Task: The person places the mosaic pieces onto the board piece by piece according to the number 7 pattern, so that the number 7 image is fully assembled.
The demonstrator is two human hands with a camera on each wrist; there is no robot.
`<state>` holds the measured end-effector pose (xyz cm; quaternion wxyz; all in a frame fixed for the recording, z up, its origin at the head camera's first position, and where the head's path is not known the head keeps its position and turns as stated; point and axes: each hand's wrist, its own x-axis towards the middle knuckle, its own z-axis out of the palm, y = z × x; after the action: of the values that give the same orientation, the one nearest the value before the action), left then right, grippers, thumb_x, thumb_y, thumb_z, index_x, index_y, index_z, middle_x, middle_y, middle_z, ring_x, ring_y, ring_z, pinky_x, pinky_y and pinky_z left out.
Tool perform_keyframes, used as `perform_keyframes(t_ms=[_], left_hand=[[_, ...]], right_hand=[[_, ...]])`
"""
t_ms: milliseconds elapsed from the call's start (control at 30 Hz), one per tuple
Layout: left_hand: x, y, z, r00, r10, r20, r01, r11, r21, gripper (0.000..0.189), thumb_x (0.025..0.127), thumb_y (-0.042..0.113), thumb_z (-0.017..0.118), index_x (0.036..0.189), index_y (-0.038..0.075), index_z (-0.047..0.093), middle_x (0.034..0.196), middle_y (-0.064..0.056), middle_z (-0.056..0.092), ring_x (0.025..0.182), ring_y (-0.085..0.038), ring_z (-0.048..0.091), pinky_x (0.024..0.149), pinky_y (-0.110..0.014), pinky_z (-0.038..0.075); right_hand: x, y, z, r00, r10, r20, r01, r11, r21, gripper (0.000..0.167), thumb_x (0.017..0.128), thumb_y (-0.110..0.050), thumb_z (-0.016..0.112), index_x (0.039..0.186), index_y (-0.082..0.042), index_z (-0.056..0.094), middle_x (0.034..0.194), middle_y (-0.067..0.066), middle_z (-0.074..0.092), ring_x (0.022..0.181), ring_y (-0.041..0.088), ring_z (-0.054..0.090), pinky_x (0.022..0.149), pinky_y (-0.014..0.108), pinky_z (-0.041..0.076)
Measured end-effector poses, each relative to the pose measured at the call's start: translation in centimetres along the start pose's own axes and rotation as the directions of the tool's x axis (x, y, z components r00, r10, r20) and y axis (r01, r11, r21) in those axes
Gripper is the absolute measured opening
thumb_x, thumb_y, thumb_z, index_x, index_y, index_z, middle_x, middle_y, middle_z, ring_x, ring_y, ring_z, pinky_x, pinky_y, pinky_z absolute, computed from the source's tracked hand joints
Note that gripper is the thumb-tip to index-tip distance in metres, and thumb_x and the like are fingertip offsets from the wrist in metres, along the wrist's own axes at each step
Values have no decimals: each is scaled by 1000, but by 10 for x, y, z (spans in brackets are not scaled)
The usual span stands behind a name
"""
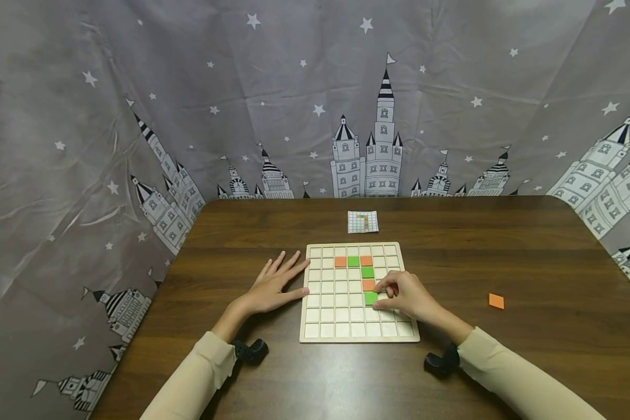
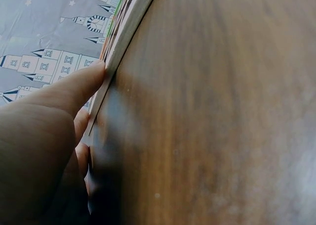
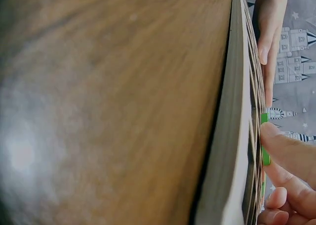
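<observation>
A pale wooden grid board (image 1: 342, 331) lies on the table. Orange and green square tiles fill part of its second row and run down one column. At the lower end of that column, the right hand (image 1: 408, 296) pinches a green tile (image 1: 370, 298) between thumb and index finger; in the right wrist view this green tile (image 3: 265, 138) looks slightly tilted or raised at the grid. Fingers spread, the left hand (image 1: 273, 290) rests at the board's left edge, with fingertips touching the frame (image 2: 114, 57).
Behind the board lies a small printed card (image 1: 363, 222) with a coloured grid pattern. One loose orange tile (image 1: 496, 301) is on the table to the right. A grey curtain (image 1: 273, 70) with castles and stars hangs beyond the wooden table (image 1: 231, 227).
</observation>
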<state>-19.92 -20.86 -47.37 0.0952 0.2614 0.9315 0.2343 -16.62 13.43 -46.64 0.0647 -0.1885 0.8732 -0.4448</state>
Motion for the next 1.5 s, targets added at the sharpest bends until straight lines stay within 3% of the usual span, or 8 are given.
perform_keyframes(t_ms=[800, 1333, 1500], left_hand=[[-2, 3, -1, 1000, 15, -17, -15, 1000, -7, 73, 98, 50, 57, 159, 24, 29, 165, -9, 16, 151, -39, 1, 116, -61, -2], [-2, 2, -1, 1000, 22, -21, -22, 1000, -2, 73, 97, 49, 59, 159, 23, 30, 165, -9, 16, 151, -39, 1, 116, -61, -3], [-2, 2, -1, 999, 24, -26, -25, 1000, -5, 73, 97, 48, 59, 159, 22, 30, 165, -10, 17, 150, -40, 1, 116, -62, -3]], right_hand=[[-1, -5, -6, 1000, 24, 0, -24, 994, 104, 24, 73, -5, 89, 90, 3, 74, 65, -1, 48, 61, 10, 40, 56, 21, 32], [-27, -5, -61, 992, -69, -109, 83, 987, 137, 25, 79, -5, 84, 99, 5, 73, 75, 5, 49, 63, 9, 41, 54, 23, 32], [-43, 2, -82, 983, -57, -174, 75, 993, 96, 22, 80, -8, 84, 100, -3, 75, 75, 2, 52, 63, 7, 42, 52, 23, 34]])
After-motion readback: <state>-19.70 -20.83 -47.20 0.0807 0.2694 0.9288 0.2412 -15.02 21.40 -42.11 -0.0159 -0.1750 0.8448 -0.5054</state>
